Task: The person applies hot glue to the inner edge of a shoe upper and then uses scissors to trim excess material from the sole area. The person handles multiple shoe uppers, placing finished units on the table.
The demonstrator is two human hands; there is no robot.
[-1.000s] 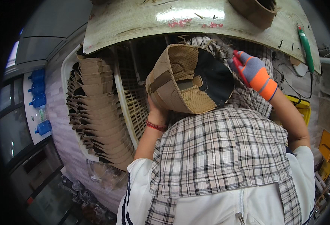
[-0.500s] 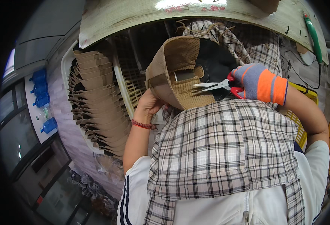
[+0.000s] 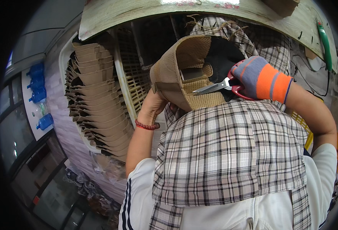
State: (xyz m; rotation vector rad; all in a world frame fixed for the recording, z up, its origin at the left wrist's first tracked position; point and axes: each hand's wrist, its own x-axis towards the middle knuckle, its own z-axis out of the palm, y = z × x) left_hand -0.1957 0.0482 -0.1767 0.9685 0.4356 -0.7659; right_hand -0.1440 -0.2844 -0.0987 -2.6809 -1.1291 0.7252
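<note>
Past checked apron (image 3: 215, 153), brown cloth wrap (image 3: 167, 73) opening wide; likely feeling light, bendy, not slippery; outer wall seeming best for holding. Left hand (image 3: 155, 104) grip holding its lower left side, fingertips hiding. Gloved right hand (image 3: 253, 78) grip holding red scissors (image 3: 215, 87) by handles, tips reaching inside wrap.

Soft, even light falls across the tan, bowl-shaped fabric piece with a black lining (image 3: 192, 57): its mesh reads clearly, while the black side swallows detail. Above that piece, hard white glare burns on the pale, worn wooden tabletop (image 3: 130, 13), whose straight edge bows with the fisheye; to the piece's upper left, under that board, shadow goes nearly black. At its opening, the silver-bladed, red-handled scissors (image 3: 215, 87) catch a pale gleam. Far left of it, blue plastic jugs (image 3: 37, 94) look small, tilted and soft; blackness rings everything.
</note>
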